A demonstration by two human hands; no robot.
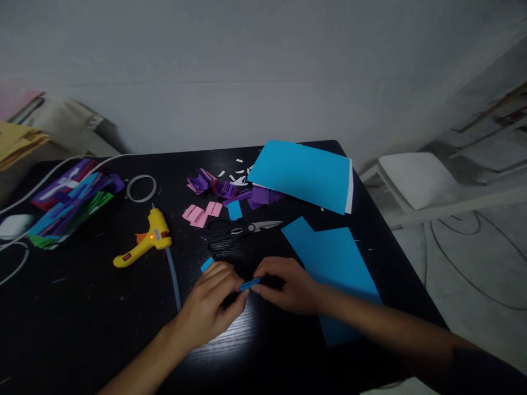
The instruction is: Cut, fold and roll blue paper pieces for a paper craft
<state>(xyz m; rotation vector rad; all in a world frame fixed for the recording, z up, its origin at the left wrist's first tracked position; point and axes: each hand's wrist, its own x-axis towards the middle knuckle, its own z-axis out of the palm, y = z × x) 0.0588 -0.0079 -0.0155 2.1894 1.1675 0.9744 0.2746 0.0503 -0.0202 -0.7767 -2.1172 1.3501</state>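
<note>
Fingers [235, 310] of our left hand [209, 302] and right hand [290, 285] pinch opposite ends of a small blue paper strip [250, 283] over the black table [102, 329]. Our right forearm crosses a notched blue sheet [341, 263] toward the right edge. Just beyond our left knuckles lies a blue scrap [207, 264]; farther out, scissors [242, 230] point their blades right, near pink folded pieces [200, 214] and purple paper [226, 189]. To our left, a yellow glue gun [150, 236] shows a lit orange light, its nozzle toward the far edge. Stacked blue and white sheets [304, 173] occupy the far right corner.
</note>
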